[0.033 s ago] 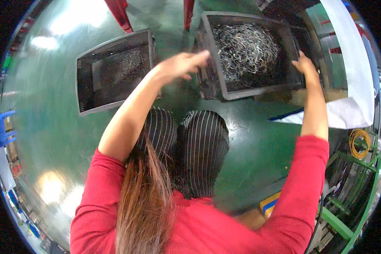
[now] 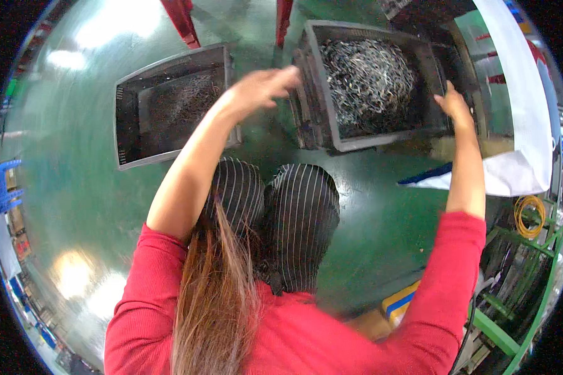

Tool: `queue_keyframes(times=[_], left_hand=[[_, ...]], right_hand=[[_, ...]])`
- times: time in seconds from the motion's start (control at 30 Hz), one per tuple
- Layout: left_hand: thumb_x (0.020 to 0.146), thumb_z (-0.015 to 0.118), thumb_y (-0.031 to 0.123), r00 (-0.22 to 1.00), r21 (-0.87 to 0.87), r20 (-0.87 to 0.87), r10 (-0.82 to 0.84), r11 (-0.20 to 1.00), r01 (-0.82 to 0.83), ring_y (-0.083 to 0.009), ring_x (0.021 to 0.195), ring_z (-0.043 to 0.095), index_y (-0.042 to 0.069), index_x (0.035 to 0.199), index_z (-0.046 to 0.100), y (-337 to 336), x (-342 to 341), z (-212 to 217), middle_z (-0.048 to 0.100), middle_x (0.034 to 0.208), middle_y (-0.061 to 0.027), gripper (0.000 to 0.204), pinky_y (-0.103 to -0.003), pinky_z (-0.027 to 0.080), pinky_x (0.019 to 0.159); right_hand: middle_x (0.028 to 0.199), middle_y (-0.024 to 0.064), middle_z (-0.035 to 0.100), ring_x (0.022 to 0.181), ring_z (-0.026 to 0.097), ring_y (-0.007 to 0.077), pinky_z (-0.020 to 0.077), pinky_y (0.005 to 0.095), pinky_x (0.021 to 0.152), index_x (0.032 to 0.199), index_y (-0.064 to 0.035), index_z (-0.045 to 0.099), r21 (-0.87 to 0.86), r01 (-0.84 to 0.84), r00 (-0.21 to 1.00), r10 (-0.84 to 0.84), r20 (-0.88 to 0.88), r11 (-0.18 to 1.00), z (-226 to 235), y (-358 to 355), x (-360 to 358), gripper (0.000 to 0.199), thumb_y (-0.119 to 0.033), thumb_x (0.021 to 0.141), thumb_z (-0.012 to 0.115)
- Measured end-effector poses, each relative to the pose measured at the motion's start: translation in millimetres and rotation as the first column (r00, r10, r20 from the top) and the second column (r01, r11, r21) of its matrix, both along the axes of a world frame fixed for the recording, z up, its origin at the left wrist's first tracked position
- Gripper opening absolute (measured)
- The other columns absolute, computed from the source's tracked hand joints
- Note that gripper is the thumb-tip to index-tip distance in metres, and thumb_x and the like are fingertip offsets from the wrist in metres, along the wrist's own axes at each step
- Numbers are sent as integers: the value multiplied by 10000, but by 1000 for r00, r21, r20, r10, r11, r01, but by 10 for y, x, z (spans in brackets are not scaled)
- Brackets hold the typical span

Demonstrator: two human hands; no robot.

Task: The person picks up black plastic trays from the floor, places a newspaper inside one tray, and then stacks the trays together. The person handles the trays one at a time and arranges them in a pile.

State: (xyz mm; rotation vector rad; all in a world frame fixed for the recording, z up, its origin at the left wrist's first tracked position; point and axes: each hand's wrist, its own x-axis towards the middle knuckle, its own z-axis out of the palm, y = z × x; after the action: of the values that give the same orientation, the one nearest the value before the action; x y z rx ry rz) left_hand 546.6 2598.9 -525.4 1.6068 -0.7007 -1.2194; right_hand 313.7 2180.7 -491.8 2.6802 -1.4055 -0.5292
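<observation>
Dark grey plastic crate point(image 2: 350, 139) at the upper right holds a heap of small shiny metal pieces point(image 2: 372, 81). My right hand point(image 2: 455, 105) grips this crate's right rim, with the thumb toward the inside and the other fingers partly hidden. To the left of the crate, my left hand point(image 2: 256, 94) hovers with fingers stretched out, slightly blurred and holding nothing. Its fingertips come close to the crate's left side but look apart from it. A second grey crate point(image 2: 169, 156) stands farther left, with a thin layer of small dark pieces on its bottom.
The heaped crate rests on other dark crates point(image 2: 306, 119). Red legs point(image 2: 283, 25) stand behind. A white sheet point(image 2: 522, 94) hangs at the right, above a green metal frame point(image 2: 497, 334) with a yellow coil point(image 2: 530, 215). A yellow, blue and white box point(image 2: 400, 303) lies by my right elbow.
My left hand has drawn slightly left, off the heaped crate's left side. My right hand stays on the right rim. The whole view has shifted a little.
</observation>
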Motion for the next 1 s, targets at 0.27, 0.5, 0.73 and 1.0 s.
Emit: queue_keyframes(times=[0.27,0.5,0.73,1.0], left_hand=[[858,562,240,435,-222,669,603,721,-657,-211,1018,548,37,1065,593,2142,1209,-183,583,1105,-98,291,-316,421,870],[776,395,680,531,201,282,799,492,-847,-310,1313,194,95,1347,324,3720,1789,-786,264,1409,-131,820,-550,181,1009],[898,447,394,383,109,-261,886,421,-900,-196,1020,501,39,1250,454,3745,1449,-2051,534,1146,-78,500,-328,400,882],[878,467,352,371,30,-309,876,399,-916,-191,886,539,44,1123,545,3425,1383,-2020,578,1000,-51,402,-339,442,782]], right_hand=[[1252,160,465,1174,429,320,350,375,965,1259,-77,436,-322,-537,325,544,774,780,577,2628,1140,429,-225,868,535],[1385,206,293,1286,280,335,247,412,1038,1353,-38,285,762,-224,763,-377,525,608,-807,3831,2416,915,-589,701,613],[1464,125,134,1334,159,297,135,520,1046,1404,-97,190,929,-271,500,-861,-90,-254,-1723,3853,2404,1125,-800,589,515],[1369,133,347,1231,337,278,295,427,984,1350,-118,351,946,-321,501,-839,212,47,-1883,3676,2425,902,-773,730,351]])
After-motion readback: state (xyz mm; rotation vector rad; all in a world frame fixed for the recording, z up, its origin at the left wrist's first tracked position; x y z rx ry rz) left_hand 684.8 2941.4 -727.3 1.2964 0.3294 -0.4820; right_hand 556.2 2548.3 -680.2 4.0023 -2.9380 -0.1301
